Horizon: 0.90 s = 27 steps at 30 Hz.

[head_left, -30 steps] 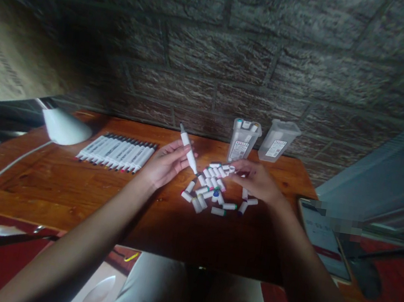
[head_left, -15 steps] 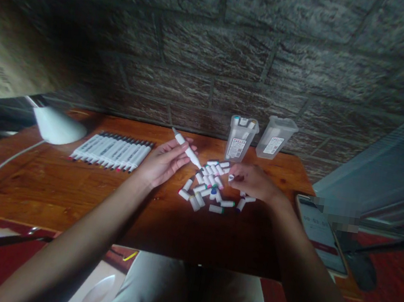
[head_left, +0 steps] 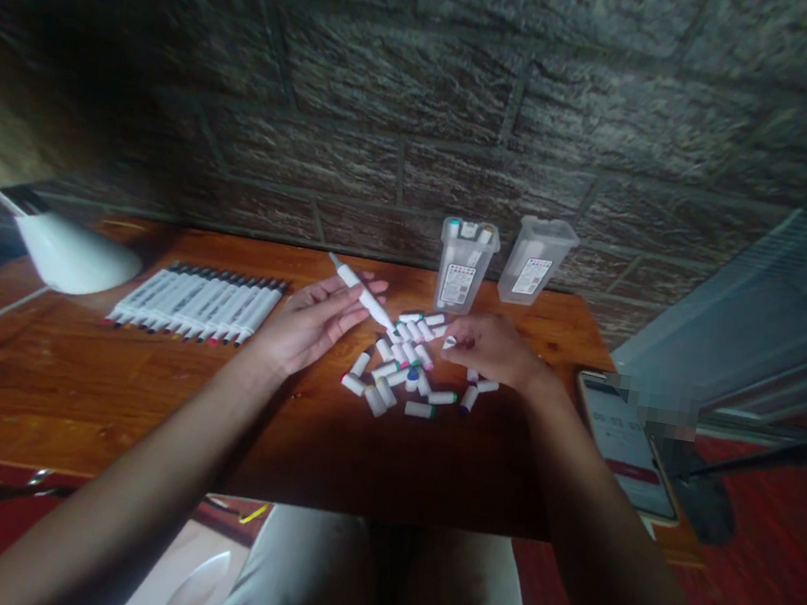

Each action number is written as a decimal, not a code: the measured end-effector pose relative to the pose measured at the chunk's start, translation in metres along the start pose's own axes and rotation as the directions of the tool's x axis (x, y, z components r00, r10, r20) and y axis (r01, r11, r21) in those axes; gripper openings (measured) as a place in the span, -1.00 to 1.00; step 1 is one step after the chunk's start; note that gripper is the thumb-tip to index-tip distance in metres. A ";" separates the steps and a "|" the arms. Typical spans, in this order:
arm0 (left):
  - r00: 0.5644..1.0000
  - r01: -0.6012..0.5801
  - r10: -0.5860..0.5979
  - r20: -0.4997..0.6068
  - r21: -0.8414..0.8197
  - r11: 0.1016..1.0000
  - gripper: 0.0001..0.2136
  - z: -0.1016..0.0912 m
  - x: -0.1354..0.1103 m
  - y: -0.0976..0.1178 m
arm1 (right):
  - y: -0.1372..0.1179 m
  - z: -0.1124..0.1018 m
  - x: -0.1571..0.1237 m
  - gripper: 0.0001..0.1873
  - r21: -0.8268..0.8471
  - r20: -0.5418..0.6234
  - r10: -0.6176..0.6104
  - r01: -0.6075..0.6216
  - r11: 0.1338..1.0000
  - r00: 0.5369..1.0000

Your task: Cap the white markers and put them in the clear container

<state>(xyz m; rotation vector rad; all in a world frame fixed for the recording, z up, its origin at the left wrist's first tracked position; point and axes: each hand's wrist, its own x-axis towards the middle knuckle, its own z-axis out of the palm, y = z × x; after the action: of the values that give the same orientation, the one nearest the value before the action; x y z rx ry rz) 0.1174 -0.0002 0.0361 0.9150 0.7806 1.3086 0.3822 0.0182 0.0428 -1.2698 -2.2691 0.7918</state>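
Observation:
Between the thumb and fingers of my left hand [head_left: 317,322] is a white marker [head_left: 365,299] without caps, tilted so that its lower tip points at the loose caps. My right hand [head_left: 484,345] is closed at the right side of the pile, pinching a small white marker cap [head_left: 450,343]. Several white marker caps [head_left: 420,410] with coloured ends lie scattered on the wooden table [head_left: 205,414] between and below my hands. To the left, a neat row of capped white markers [head_left: 195,302] lies side by side.
A clear plastic case [head_left: 466,261] with a few markers in it stands against the brick wall, beside a second clear case [head_left: 537,262]. A white lamp [head_left: 77,252] is at the far left. A phone [head_left: 628,447] lies at the right edge.
The camera view has shifted slightly, so the table things appear further left. Both hands keep their holds, with the marker and the cap in nearly the same places over the table.

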 end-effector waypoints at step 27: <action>0.997 0.064 -0.064 0.051 -0.004 0.998 -0.84 0.002 -0.004 -0.002 | -0.035 0.024 0.002 -0.79 0.553 -0.149 -0.056 0.130 0.823 0.987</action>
<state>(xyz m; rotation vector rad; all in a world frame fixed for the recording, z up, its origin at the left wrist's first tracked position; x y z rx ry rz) 0.1197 -0.0044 0.0349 0.9084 0.7601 1.2263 0.3452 -0.0008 0.0481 -0.8894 -1.7787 1.1930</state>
